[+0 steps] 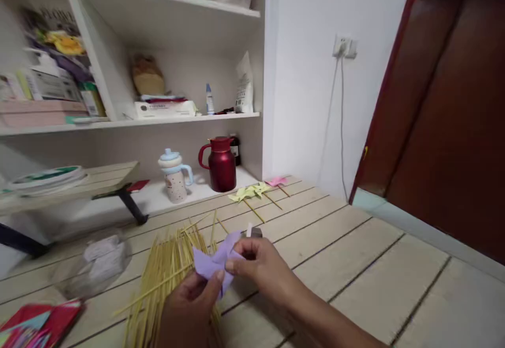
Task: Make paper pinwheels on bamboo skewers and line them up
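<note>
Head cam is looking down at both hands working a folded purple paper pinwheel right over the plank surface. Left hand has its grip pinched on the lower edge of the paper, thumb on top. Right hand comes in from the other side, fingertips closed narrow on the paper's centre, so the pinwheel sits between the two grips, touching both. Just beyond and under the left grip lies a pile of bamboo sticks, long axes running roughly away from the person, fanned a bit. Left hand is the nearer one to them. Further out past the right grip are finished yellow pinwheels and a pink one, with a red jug behind.
</note>
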{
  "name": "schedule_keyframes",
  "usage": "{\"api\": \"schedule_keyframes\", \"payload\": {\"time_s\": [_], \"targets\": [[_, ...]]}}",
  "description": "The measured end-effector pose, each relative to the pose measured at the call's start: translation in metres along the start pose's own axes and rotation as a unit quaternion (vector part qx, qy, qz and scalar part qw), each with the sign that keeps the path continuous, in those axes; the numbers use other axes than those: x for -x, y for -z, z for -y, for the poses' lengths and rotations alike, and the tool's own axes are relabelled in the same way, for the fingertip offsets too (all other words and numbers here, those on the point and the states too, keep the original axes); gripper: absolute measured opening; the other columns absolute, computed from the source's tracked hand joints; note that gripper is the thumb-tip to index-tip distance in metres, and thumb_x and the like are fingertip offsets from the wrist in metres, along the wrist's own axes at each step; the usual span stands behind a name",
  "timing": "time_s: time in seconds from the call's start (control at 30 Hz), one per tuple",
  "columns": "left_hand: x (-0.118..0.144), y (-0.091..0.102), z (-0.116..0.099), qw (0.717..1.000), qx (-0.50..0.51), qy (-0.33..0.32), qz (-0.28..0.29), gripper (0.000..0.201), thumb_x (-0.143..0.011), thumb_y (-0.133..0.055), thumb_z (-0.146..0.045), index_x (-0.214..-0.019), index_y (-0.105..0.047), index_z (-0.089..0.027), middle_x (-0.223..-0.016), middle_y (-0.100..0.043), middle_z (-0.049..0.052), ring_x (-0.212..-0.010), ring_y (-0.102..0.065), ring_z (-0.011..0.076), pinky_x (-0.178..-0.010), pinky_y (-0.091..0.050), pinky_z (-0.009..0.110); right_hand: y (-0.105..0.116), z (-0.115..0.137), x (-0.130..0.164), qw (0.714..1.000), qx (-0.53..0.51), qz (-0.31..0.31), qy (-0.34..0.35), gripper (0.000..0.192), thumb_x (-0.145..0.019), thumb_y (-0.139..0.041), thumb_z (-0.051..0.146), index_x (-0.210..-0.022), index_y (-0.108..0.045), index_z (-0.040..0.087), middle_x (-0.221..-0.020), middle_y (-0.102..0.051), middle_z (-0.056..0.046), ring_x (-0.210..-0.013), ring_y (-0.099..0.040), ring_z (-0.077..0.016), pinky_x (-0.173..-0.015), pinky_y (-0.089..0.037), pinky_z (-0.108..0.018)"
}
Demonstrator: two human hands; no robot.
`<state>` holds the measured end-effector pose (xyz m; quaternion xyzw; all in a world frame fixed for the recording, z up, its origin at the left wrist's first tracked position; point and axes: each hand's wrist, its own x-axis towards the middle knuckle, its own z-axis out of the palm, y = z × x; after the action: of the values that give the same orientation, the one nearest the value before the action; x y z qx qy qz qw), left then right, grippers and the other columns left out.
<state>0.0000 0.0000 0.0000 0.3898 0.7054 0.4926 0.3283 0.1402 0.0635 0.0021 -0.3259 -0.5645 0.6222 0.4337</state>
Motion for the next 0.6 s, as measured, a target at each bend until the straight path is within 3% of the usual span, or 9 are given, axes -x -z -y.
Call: {"api": "schedule_keyframes", "payload": {"time_s": [0.27,0.47,0.6], "targets": [[0.006,-0.003,-0.005,0.996,0.085,0.030,0.005,0.045,-0.056,-0.073,-0.050,-0.085,-0.076,-0.016,-0.080,-0.079,0.006,-0.083,-0.071,0.0258,-0.075,-0.050,0.029,0.000,-0.005,-0.001,0.999,-0.034,0.020,0.013,0.022,-0.060,-0.079,0.029,-0.064,-0.060,0.019,-0.067,-0.058,0.002,-0.063,-0.051,-0.0135,-0.064,-0.038,-0.027],[0.006,0.000,-0.007,0.991,0.124,0.050,0.012,0.043,-0.055,-0.074,-0.047,-0.085,-0.074,-0.015,-0.083,-0.079,0.006,-0.082,-0.071,0.0246,-0.076,-0.050,0.030,0.005,-0.001,-0.001,0.995,-0.094,-0.005,0.036,0.041,-0.067,-0.081,0.026,-0.102,-0.061,0.024,-0.090,-0.064,0.000,-0.080,-0.059,-0.0163,-0.073,-0.045,-0.029],[0.004,-0.004,-0.002,0.991,0.120,0.051,0.018,0.042,-0.056,-0.074,-0.045,-0.084,-0.075,-0.013,-0.077,-0.078,0.007,-0.082,-0.071,0.0248,-0.076,-0.050,0.030,0.010,0.004,0.002,0.992,-0.008,-0.035,0.121,0.042,-0.080,-0.072,0.030,-0.120,-0.060,0.032,-0.115,-0.061,-0.003,-0.105,-0.056,-0.0205,-0.091,-0.044,-0.036]]}}
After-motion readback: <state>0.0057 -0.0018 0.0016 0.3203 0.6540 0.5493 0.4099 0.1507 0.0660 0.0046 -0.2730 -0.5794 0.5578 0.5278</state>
